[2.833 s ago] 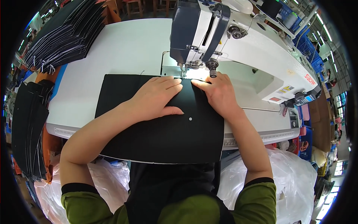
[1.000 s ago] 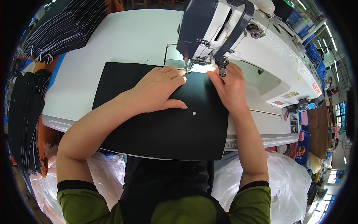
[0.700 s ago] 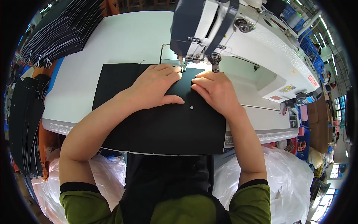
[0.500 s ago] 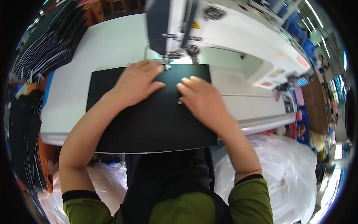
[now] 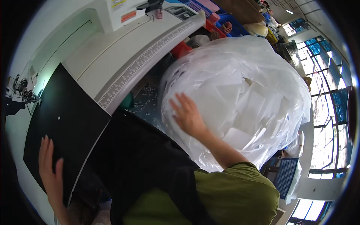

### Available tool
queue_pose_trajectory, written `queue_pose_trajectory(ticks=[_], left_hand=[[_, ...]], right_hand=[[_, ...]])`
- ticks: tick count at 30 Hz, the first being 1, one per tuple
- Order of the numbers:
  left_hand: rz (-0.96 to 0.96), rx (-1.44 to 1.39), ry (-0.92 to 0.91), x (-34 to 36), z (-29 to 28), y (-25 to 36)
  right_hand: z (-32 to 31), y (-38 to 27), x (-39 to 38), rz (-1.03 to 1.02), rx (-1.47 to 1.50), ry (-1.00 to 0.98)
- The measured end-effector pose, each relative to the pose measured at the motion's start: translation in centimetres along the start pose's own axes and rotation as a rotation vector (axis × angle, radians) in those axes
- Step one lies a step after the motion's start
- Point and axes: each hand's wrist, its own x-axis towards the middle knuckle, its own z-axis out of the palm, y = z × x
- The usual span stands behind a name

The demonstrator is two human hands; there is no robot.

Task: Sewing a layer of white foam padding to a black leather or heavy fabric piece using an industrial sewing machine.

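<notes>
Status: mid-job by the look of it, panel is at the sewing machine and not cleared from it. Black panel (image 5: 77,125) lies on the white desk (image 5: 112,50), upper-left side up against the presser foot (image 5: 36,98), near edge running past the ruler strip (image 5: 146,63) and overhanging toward the lap. Can't tell if the foot is clamped on it or just beside it. Left hand (image 5: 49,170) is flat on the panel, fingers extended and close together, thumb a bit apart; steadying it, I'd judge, no pinch. Right hand (image 5: 187,116) is off the panel, fingers spread, nothing seen in them, in front of the clear plastic bag (image 5: 240,93) of white pieces; contact with the bag can't be told. Done: panel positioned at the machine, small white spot (image 5: 59,118) facing up. No stitch line readable at this angle, so seam progress unknown. Left, as I read it: whatever sewing remains on that side, then getting the panel out from the machine. Right hand isn't contributing to the feed at this instant.
</notes>
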Motion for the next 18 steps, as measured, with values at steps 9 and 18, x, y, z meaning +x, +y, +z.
queue_pose_trajectory(ticks=[9,18], left_hand=[[0.083,-0.144,-0.001,-2.3,0.7,5.2],[0.073,-0.193,0.113,-2.0,0.9,6.2]], right_hand=[[-2.1,12.2,-6.6,0.673,-0.424,-0.363],[-1.9,11.9,-7.1,0.808,-0.345,-0.467]])
